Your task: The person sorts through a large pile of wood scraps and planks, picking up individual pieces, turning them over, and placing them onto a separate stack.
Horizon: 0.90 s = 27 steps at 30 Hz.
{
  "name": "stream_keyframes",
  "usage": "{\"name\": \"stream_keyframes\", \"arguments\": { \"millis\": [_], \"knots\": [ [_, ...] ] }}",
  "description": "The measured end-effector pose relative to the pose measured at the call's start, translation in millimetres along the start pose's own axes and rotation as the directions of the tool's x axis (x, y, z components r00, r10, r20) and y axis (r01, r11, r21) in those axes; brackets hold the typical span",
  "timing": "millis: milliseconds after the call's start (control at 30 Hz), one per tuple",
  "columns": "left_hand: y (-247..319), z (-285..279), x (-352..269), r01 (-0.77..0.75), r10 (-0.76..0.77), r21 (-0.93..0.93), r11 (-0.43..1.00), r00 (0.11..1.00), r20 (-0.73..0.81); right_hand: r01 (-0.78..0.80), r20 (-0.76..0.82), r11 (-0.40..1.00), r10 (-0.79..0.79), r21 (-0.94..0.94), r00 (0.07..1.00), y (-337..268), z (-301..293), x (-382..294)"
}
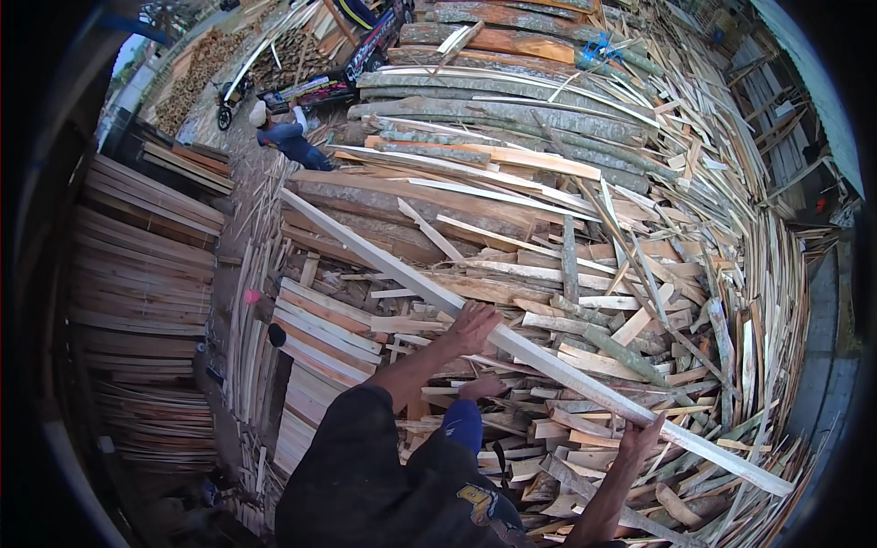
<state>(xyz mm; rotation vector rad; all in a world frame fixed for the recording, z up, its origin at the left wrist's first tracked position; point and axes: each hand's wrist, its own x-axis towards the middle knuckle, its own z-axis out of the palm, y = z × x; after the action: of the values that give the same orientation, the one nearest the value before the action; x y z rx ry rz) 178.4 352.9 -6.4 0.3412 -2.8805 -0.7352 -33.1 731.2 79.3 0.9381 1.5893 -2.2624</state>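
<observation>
A long, pale sawn timber beam (569,366) slants across the view from upper left to lower right, raised in front of my body. My left hand (474,325) grips it near the middle, with the fingers over its top. Farther down the beam, my right hand (640,438) holds it from the near side and underneath. Below the beam lies a jumbled heap of wood offcuts (548,438), and one bare foot (483,388) of mine rests on it.
Bark-covered logs (500,116) lie beyond the heap. Stacked planks (147,274) stand at left, with sawn boards (329,342) nearer me. Slats (767,294) pile up along the right. Another person (291,140) stands at upper left beside a vehicle (308,92) and a motorcycle (229,103).
</observation>
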Motion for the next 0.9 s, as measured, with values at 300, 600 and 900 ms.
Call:
{"name": "stream_keyframes", "arguments": {
  "millis": [300,600,900],
  "knots": [
    [-130,-163,149,0.513,-0.424,0.357,0.781,0.854,-0.3,-0.03,0.379,0.991,0.079,-0.133,0.922,54,294,6],
    [-69,-8,-2,0.644,-0.459,-0.345,0.683,0.745,0.483,0.151,0.476,0.827,0.154,-0.542,0.866,158,107,2],
    [63,111,-136,0.372,0.081,-0.169,0.913,0.239,0.967,-0.081,-0.381,0.834,-0.16,-0.545,0.911,98,-319,-115]
  ]
}}
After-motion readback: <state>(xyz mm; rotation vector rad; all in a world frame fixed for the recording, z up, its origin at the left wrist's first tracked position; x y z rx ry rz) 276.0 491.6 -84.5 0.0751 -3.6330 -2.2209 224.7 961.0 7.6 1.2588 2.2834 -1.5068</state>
